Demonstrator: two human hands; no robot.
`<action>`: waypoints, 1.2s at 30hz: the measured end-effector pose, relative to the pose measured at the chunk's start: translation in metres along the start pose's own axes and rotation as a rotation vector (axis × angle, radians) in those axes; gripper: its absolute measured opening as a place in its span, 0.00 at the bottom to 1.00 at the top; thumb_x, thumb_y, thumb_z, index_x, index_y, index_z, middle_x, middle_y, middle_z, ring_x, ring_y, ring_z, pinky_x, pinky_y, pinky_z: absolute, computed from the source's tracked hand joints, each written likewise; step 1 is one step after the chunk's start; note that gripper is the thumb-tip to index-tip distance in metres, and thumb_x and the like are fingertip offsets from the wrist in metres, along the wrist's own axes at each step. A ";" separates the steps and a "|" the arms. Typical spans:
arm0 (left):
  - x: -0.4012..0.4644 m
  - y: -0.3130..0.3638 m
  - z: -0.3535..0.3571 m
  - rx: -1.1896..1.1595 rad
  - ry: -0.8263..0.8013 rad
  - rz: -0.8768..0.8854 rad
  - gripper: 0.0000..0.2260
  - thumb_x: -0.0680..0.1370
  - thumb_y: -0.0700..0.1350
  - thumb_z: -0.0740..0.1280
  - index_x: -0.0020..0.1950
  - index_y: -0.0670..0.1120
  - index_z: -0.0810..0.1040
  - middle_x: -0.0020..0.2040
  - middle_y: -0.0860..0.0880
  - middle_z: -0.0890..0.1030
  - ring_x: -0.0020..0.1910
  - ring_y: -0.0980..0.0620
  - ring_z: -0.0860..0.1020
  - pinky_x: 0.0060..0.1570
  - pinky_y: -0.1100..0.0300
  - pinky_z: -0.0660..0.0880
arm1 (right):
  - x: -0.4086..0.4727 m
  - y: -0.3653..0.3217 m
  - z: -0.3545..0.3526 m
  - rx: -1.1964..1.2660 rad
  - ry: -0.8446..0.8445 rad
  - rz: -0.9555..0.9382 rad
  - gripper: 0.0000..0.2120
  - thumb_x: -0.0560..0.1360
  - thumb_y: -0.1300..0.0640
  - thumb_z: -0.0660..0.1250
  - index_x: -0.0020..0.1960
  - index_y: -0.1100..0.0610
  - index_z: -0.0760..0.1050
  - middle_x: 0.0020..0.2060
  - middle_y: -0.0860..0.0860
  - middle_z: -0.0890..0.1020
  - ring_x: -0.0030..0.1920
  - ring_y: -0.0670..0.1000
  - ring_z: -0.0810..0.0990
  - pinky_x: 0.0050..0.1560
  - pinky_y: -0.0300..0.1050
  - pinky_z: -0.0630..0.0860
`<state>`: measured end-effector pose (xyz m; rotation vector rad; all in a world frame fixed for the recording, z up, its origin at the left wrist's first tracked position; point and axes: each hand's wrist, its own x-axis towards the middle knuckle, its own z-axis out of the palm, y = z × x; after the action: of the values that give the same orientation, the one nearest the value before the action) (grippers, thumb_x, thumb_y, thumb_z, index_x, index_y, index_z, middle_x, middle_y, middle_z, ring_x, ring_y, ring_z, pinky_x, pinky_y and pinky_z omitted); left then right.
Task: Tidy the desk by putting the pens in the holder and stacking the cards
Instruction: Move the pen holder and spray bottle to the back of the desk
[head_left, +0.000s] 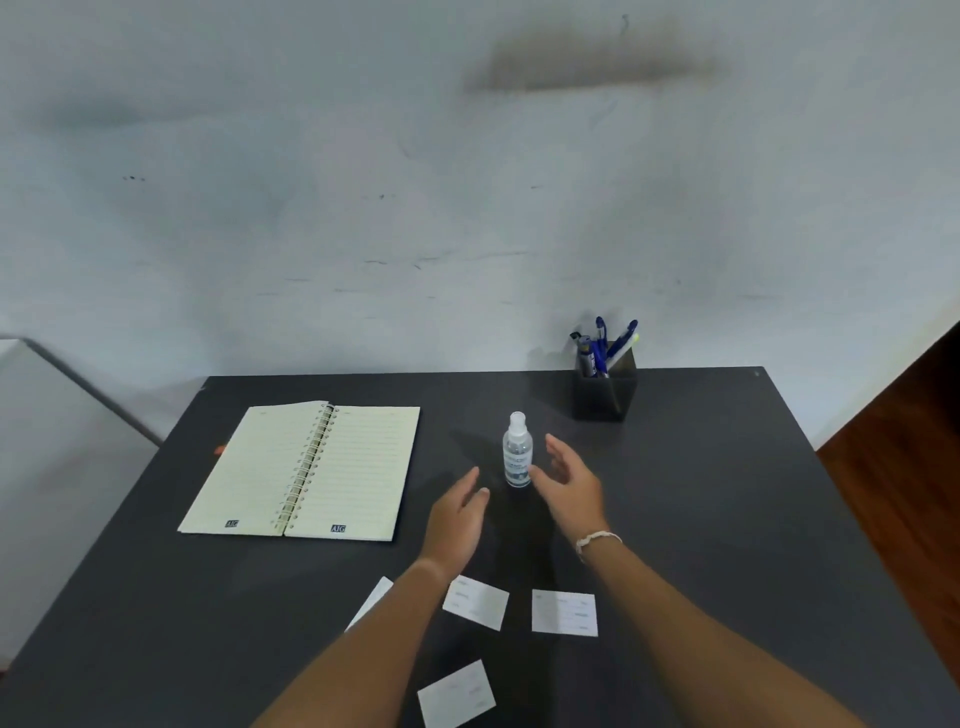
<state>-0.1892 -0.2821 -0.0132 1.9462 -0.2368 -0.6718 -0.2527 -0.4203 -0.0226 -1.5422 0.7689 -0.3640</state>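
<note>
Several pens (605, 345) stand in a black square holder (602, 395) at the back right of the dark desk. Several white cards lie apart near the front edge: one (475, 603) beside my left forearm, one (564, 613) to its right, one (457, 693) nearest me, and one (371, 603) partly hidden under my left forearm. My left hand (457, 519) hovers open over the desk's middle. My right hand (569, 488) is open too, its fingers close beside a small clear bottle (517, 452), holding nothing.
An open spiral notebook (306, 470) lies at the left of the desk (727, 519). The bottle stands upright between my hands. A pale wall rises behind the desk; a wooden floor (904, 467) shows to the right.
</note>
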 end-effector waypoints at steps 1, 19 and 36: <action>0.003 -0.001 -0.004 0.025 0.001 0.011 0.20 0.79 0.44 0.61 0.71 0.47 0.67 0.73 0.49 0.69 0.72 0.52 0.66 0.71 0.59 0.61 | 0.002 -0.001 0.006 -0.020 -0.006 -0.010 0.27 0.73 0.59 0.69 0.70 0.54 0.67 0.69 0.52 0.71 0.69 0.52 0.69 0.66 0.44 0.67; 0.080 -0.027 0.005 0.685 -0.031 0.232 0.25 0.79 0.51 0.58 0.75 0.50 0.57 0.78 0.49 0.55 0.77 0.48 0.51 0.75 0.52 0.47 | 0.041 0.014 0.034 -0.095 0.037 -0.010 0.21 0.71 0.57 0.71 0.61 0.50 0.71 0.52 0.43 0.77 0.54 0.44 0.76 0.55 0.37 0.72; 0.089 -0.005 0.060 0.701 -0.120 0.309 0.24 0.80 0.50 0.57 0.75 0.49 0.57 0.78 0.49 0.56 0.77 0.48 0.52 0.75 0.54 0.44 | 0.039 -0.003 -0.111 0.131 0.106 0.044 0.15 0.76 0.60 0.65 0.61 0.51 0.70 0.47 0.49 0.80 0.45 0.47 0.80 0.37 0.38 0.80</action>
<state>-0.1498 -0.3651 -0.0687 2.4493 -0.9298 -0.5364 -0.2957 -0.5297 -0.0128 -1.3900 0.8431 -0.4576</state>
